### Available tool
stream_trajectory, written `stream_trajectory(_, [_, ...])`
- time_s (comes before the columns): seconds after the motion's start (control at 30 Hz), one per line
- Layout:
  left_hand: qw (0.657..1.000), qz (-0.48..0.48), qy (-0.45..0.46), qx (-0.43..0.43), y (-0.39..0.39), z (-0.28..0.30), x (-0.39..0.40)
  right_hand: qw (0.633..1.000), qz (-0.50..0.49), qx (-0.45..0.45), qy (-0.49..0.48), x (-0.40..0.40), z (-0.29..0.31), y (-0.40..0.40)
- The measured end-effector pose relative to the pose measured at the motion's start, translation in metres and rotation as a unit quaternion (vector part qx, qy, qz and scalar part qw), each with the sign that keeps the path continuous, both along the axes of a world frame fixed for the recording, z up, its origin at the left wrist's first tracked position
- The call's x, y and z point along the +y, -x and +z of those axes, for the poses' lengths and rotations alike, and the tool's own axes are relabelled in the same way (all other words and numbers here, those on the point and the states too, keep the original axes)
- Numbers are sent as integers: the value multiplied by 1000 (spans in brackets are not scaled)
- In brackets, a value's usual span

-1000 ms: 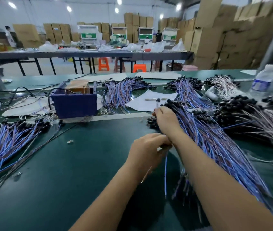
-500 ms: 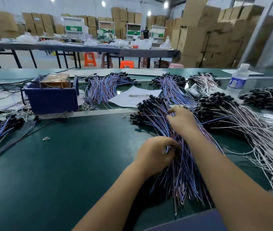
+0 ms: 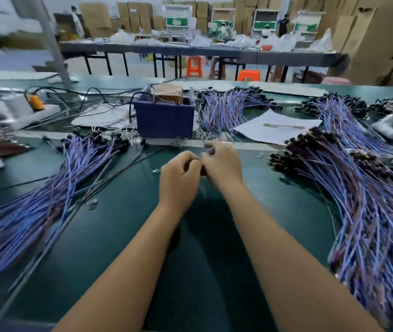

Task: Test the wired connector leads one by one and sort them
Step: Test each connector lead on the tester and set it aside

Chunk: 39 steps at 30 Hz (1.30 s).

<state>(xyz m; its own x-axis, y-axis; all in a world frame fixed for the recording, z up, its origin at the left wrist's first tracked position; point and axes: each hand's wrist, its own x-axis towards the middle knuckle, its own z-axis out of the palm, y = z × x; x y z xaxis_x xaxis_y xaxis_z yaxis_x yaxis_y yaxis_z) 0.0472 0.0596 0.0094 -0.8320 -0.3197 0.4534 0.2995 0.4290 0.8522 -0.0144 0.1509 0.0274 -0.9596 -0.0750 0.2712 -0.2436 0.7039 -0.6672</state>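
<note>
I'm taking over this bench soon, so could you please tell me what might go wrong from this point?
1. Both hands, left and right, meet over the green mat between the left pile of leads and the right pile; the two look alike, so a lead could land in the wrong pile.
2. Black cables trail loosely by the blue box; a moving arm might snag them.
3. The frame is blurred, so a hasty contact may misread.
</note>
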Motion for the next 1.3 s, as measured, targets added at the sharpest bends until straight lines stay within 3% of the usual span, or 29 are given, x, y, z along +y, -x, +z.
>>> stream_trajectory(0.17, [971,190,133,-50,13,-9,-77,996,68,-46,28,-58,-29,-6])
stream_trajectory(0.27, [930,260,191,-175,23,-11,-103,996,82,-28,22,-56,-38,-4])
stream_trajectory(0.33, [908,271,198,-249,30,-10,-107,992,93,-41,73,-50,-38,-3])
stream_trajectory(0.4, [893,275,233,-269,35,-10,-104,989,95,-46,102,-47,-36,-3])
stream_trajectory(0.57, [877,280,269,-285,35,-13,-106,994,106,-15,27,-51,-38,-6])
stream_trajectory(0.67, [877,271,280,-280,35,-13,-108,993,102,-27,41,-50,-37,-5])
stream_trajectory(1.0, [894,291,256,-225,33,-13,-108,992,104,-41,63,-52,-36,-5])
stream_trajectory(1.1, [928,298,187,-120,31,-9,-107,988,106,-44,102,-49,-36,-5])
stream_trajectory(1.2, [964,242,107,25,28,-1,-99,975,103,-62,185,-47,-36,-4])
stream_trajectory(1.3, [976,168,76,111,25,7,-82,938,145,-104,298,-47,-32,-4])
